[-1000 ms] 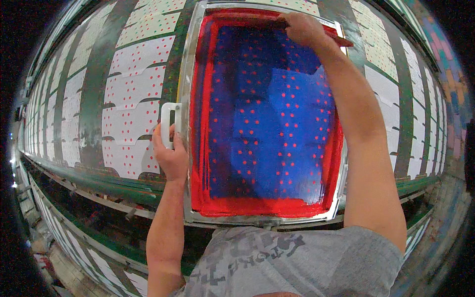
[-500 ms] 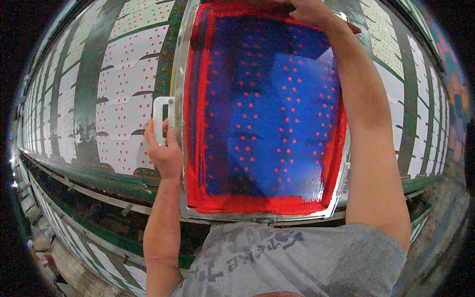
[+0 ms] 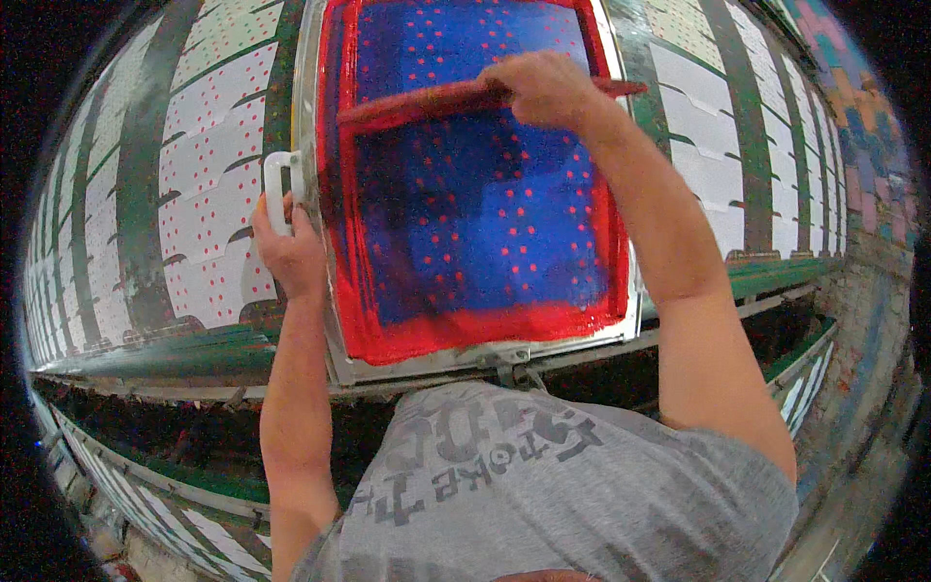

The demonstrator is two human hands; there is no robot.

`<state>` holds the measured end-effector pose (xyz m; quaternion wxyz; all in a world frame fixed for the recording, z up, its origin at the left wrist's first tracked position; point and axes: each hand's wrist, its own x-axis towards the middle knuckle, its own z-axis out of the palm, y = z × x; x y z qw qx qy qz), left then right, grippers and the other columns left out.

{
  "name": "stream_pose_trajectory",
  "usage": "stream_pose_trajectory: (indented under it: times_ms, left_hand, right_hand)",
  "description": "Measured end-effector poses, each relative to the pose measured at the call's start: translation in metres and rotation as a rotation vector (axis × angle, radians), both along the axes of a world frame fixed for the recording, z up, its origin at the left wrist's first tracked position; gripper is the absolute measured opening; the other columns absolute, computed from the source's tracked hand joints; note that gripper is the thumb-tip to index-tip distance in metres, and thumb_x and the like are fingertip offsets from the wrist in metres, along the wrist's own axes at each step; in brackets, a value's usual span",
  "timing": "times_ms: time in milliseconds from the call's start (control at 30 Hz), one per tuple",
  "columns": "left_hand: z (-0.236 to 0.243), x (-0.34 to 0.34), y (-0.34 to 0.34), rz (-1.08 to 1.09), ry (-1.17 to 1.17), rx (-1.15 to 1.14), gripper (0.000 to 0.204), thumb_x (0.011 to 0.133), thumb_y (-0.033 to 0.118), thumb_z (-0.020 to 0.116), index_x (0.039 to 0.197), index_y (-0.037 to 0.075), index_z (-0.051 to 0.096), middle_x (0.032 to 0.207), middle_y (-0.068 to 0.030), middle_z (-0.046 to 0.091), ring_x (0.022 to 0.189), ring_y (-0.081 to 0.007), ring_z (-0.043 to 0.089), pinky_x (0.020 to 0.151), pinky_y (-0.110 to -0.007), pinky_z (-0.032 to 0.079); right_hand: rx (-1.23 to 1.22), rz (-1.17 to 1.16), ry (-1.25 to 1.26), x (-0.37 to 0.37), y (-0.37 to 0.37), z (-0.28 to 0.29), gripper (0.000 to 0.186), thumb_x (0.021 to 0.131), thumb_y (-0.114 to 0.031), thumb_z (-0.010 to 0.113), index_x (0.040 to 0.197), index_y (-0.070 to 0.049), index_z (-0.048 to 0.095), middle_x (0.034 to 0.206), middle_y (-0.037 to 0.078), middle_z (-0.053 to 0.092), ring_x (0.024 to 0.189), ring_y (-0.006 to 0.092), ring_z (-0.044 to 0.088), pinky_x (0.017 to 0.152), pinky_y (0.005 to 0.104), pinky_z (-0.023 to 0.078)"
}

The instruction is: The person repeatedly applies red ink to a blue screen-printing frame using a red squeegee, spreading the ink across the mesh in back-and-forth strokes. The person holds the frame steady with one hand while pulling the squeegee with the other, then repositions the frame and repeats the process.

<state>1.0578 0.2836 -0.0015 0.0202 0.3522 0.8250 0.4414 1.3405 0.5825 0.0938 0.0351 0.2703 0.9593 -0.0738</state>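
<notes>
In front of me lies a screen-printing frame [image 3: 324, 291] with a blue mesh [image 3: 465, 213] dotted in red. Red ink [image 3: 427, 335] coats the margins of the mesh. My right hand [image 3: 545, 85] is closed over the top of a red-stained squeegee [image 3: 417, 103], which lies crosswise over the upper part of the mesh and tilts a little. The squeegee's right end sticks out past the frame's right side. At the frame's left side, my left hand [image 3: 291, 254] wraps its fingers round a white handle [image 3: 275, 194].
On the long green table [image 3: 145, 233], rows of white pieces with red dots [image 3: 218, 175] lie to the left. More pale pieces [image 3: 693, 145] lie to the right. A metal rail [image 3: 572, 357] runs along the near edge, with a lower level of pale pieces [image 3: 208, 533] beneath.
My right hand has drawn the squeegee from the far end of the screen toward me. My left hand stays on the handle. The whole view has shifted slightly.
</notes>
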Motion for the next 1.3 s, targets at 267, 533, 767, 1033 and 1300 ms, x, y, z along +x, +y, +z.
stream_pose_trajectory:
  times_ms: [267, 533, 767, 1033, 1300]
  left_hand:
    - [-0.010, -0.008, 0.003, -0.027, -0.014, 0.035, 0.046, 0.095, 0.007, 0.074, 0.139, -0.003, 0.062, 0.116, -0.0168, 0.076, 0.105, -0.0333, 0.074, 0.090, -0.045, 0.058]
    - [-0.008, -0.004, 0.004, 0.014, -0.057, 0.051, 0.044, 0.096, 0.010, 0.072, 0.138, 0.001, 0.063, 0.120, -0.0197, 0.072, 0.107, -0.0378, 0.074, 0.092, -0.048, 0.058]
    - [-0.002, -0.002, 0.006, 0.024, -0.054, 0.044, 0.046, 0.095, 0.012, 0.070, 0.139, 0.002, 0.063, 0.122, -0.0221, 0.073, 0.113, -0.0407, 0.072, 0.098, -0.051, 0.056]
    - [-0.010, -0.005, 0.010, 0.071, 0.018, 0.022, 0.044, 0.096, 0.016, 0.069, 0.138, 0.003, 0.065, 0.124, -0.0234, 0.074, 0.114, -0.0441, 0.072, 0.099, -0.054, 0.055]
    - [-0.013, -0.009, 0.011, 0.147, 0.082, -0.071, 0.040, 0.095, 0.019, 0.069, 0.132, 0.004, 0.069, 0.118, -0.0237, 0.077, 0.107, -0.0471, 0.073, 0.099, -0.055, 0.055]
  right_hand:
    - [-0.121, -0.067, -0.034, 0.050, -0.171, 0.020, 0.036, 0.085, -0.010, 0.071, 0.117, -0.024, 0.078, 0.112, 0.010, 0.077, 0.111, 0.0350, 0.075, 0.093, 0.0521, 0.061]
    - [-0.036, -0.121, 0.095, 0.086, -0.310, 0.014, 0.035, 0.083, -0.003, 0.070, 0.113, -0.017, 0.079, 0.108, 0.007, 0.076, 0.103, 0.0327, 0.073, 0.089, 0.0499, 0.057]
    - [-0.081, -0.144, 0.039, 0.082, -0.314, 0.027, 0.036, 0.087, -0.004, 0.068, 0.119, -0.018, 0.078, 0.111, 0.008, 0.076, 0.108, 0.0327, 0.072, 0.094, 0.0483, 0.056]
    - [-0.034, -0.130, 0.044, 0.099, -0.346, 0.023, 0.042, 0.086, -0.002, 0.068, 0.125, -0.015, 0.075, 0.115, 0.009, 0.075, 0.112, 0.0335, 0.070, 0.097, 0.0485, 0.055]
    - [-0.220, 0.034, 0.267, 0.152, -0.368, 0.008, 0.061, 0.082, -0.005, 0.074, 0.143, -0.008, 0.064, 0.144, 0.016, 0.065, 0.137, 0.0374, 0.058, 0.116, 0.0531, 0.047]
